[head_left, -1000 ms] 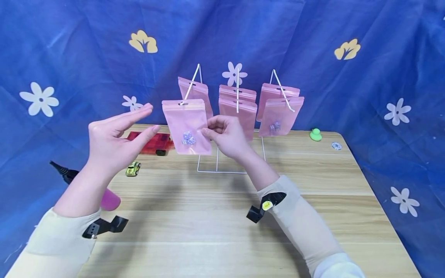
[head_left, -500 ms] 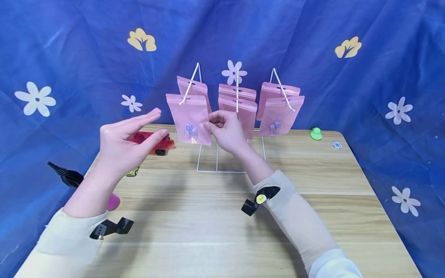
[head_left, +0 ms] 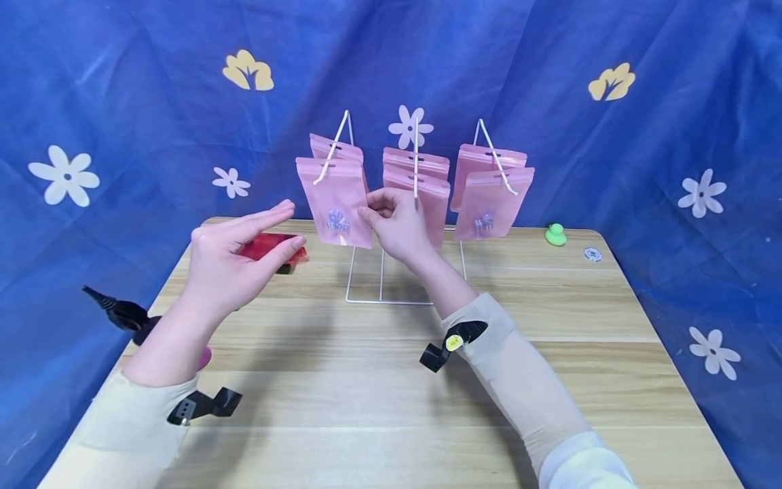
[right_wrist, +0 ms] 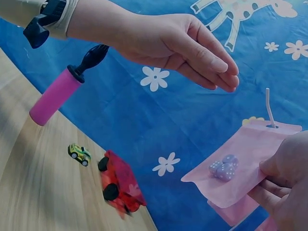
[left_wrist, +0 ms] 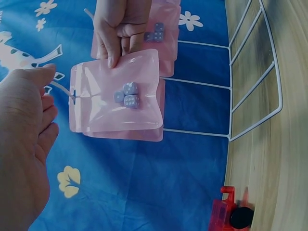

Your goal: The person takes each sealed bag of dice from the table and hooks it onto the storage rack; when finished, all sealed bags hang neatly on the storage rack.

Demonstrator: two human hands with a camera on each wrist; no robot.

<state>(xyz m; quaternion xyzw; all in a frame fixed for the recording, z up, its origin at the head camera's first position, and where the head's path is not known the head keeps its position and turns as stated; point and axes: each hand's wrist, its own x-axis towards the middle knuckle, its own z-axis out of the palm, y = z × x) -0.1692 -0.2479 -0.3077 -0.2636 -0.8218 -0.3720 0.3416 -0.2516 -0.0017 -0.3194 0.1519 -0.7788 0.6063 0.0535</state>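
A pink zip bag with purple dotted dice in it hangs by its top slot on the left prong of a white wire display rack. My right hand pinches this bag's right edge between thumb and fingers. Left of the bag, my left hand is raised with straight fingers, apart from it and holding nothing. A second pink bag hangs behind on the same prong. More pink bags hang on the middle and right prongs; dice show in the front right bag.
Behind my left hand is a red toy vehicle, partly hidden. The right wrist view shows a yellow-green toy car and a pink cylinder with a black nozzle. A green rubber duck and a poker chip sit at the back right.
The pinched bag has moved up and back along the left prong, with my right hand following. My left hand has shifted to the right, covering the small toy car in the head view.
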